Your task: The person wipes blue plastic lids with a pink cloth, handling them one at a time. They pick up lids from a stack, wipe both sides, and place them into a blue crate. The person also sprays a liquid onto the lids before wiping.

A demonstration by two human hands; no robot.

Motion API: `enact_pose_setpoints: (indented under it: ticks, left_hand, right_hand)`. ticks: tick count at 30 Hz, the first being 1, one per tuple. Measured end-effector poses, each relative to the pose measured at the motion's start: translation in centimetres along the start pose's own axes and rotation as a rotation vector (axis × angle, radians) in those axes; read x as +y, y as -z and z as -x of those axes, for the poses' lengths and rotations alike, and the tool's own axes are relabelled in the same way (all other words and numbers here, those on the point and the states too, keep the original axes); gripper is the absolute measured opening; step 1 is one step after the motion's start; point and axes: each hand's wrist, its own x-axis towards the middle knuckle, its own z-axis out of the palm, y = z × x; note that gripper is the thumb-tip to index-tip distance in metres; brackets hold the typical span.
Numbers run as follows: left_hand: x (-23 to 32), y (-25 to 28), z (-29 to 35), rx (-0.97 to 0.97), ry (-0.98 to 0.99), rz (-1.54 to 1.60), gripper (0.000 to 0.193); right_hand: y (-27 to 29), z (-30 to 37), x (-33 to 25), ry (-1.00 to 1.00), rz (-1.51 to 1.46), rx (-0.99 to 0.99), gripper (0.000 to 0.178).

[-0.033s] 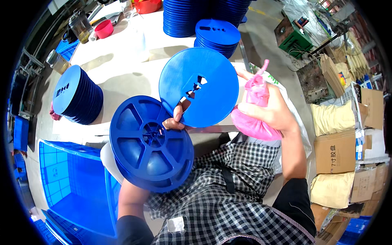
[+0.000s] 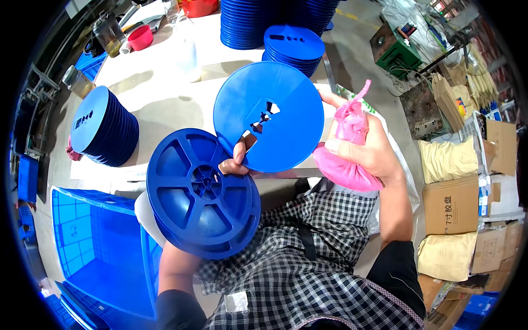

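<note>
A smooth blue plastic disc (image 2: 291, 137) with cut-out slots at its middle is held up before me. My left hand (image 2: 240, 157) grips its lower left edge, the thumb and fingers showing at a slot. Blue spoked reels (image 2: 179, 159) overlap that disc and lie over my left hand and forearm, hiding most of them. My right hand (image 2: 377, 148) is closed around a tied pink cloth bundle (image 2: 349, 164) beside the disc's right edge. One of its fingers reaches up to that edge.
A leaning stack of blue discs (image 2: 118, 132) stands on the white table (image 2: 159, 102) at left. More blue stacks (image 2: 294, 47) rise at the back. An open blue crate (image 2: 104, 264) sits lower left. Cartons (image 2: 451, 206) and a green metal box (image 2: 396, 58) line the right.
My right hand has shifted slightly to the right with the pink bundle, its tail tipping right. The disc has tilted a little; the left hand and reels have barely moved.
</note>
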Motion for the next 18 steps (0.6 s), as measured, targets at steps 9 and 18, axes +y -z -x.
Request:
enact_pose_setpoints:
  ticks: [9, 18]
  left_hand:
    - [-0.2, 0.1, -0.4, -0.008, -0.011, 0.020, 0.011]
    - [-0.1, 0.1, -0.5, -0.006, -0.016, 0.026, 0.012]
  right_hand:
    - [0.1, 1.3, 0.0, -0.233, -0.222, 0.083, 0.044]
    - [-0.4, 1.0, 0.7, -0.336, -0.254, 0.131, 0.017]
